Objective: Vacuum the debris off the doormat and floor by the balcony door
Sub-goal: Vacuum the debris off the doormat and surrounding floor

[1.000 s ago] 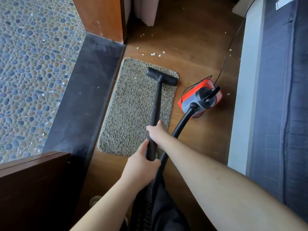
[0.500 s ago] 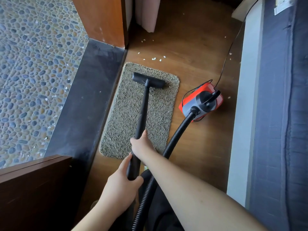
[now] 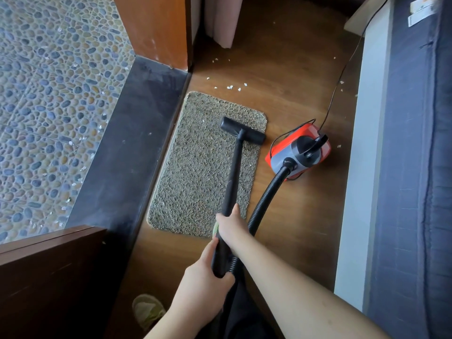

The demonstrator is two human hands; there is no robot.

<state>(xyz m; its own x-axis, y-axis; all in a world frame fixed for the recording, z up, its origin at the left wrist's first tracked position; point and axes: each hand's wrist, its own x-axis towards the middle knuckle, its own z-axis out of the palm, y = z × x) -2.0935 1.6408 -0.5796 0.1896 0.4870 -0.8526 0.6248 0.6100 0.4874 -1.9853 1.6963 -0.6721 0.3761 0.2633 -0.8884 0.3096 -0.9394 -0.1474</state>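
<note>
Two hands are gripping one black vacuum wand: the left hand is wrapping its grip around the wand's lower end, where the ribbed hose is joining it, and the right hand is curling its grip around the wand higher up, thumb pointing along the tube. Both grips are closing fully on the wand. The wand is running away from the person, tilted, to a black floor nozzle that is lying flat on the doormat, near the mat's far right corner. The doormat, a grey-brown looped pile piece with rounded corners, is lying on the wooden floor just beside a dark stone threshold. The hose is curving from the wand to a red and grey canister vacuum, which is sitting on the floor just right of the mat, with a thin black power cord trailing off toward the far end of the room. White debris flecks are lying scattered on the floor beyond the mat's far edge; a few more are showing right of the canister and on the threshold. Pebble-patterned balcony paving is lying left of the threshold. A dark blue mattress is filling the right edge. One pale shoe is showing beneath the left forearm.
</note>
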